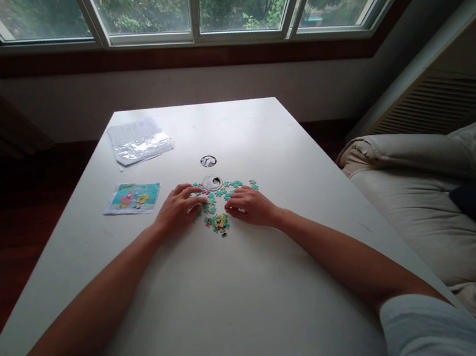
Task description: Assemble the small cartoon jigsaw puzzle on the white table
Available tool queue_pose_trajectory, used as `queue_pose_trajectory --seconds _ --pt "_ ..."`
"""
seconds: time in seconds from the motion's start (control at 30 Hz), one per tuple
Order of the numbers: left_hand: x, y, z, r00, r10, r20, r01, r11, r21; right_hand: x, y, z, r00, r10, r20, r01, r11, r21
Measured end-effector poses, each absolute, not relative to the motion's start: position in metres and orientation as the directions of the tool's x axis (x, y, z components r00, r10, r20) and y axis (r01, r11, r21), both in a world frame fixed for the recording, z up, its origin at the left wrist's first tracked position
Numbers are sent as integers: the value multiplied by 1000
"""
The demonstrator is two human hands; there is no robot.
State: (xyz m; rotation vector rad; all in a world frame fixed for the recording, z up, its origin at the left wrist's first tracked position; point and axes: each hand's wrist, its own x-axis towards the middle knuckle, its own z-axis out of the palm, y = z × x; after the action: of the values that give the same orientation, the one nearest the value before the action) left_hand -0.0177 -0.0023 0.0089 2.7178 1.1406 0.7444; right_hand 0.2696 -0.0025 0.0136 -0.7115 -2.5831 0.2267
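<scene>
Small jigsaw pieces (211, 209), mostly turquoise-green, lie in a loose cluster on the white table (230, 290). Nearer to me is a joined patch with a yellow cartoon face (220, 222). My left hand (180, 209) rests at the cluster's left side, fingers spread over loose pieces and covering some of them. On the other side, my right hand (252, 205) has its fingers bent and drawn together beside the patch; whatever is at its fingertips is hidden. A round clear-looking lid or disc (212, 182) lies just beyond the pieces.
A cartoon picture sheet (133, 197) lies to the left of my left hand. Papers in a clear plastic sleeve (139, 141) are at the table's far left. Behind the disc is a dark-rimmed round item (208, 161). A pale sofa (429, 218) stands along the right.
</scene>
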Motion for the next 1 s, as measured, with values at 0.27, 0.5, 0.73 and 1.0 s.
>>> queue_pose_trajectory --seconds 0.27,0.5,0.73,1.0 --pt "-14 -8 13 673 651 350 635 -752 176 269 -2 14 -764 519 384 448 854 -264" --pt "-12 -11 19 718 623 310 588 -781 209 266 -5 15 -769 513 382 432 857 -280" --pt "-15 -8 17 726 623 290 571 -782 250 266 -6 12 -757 547 358 462 835 -298" --pt "-13 -7 14 670 667 326 582 -745 326 265 -5 8 -761 538 363 467 842 -269"
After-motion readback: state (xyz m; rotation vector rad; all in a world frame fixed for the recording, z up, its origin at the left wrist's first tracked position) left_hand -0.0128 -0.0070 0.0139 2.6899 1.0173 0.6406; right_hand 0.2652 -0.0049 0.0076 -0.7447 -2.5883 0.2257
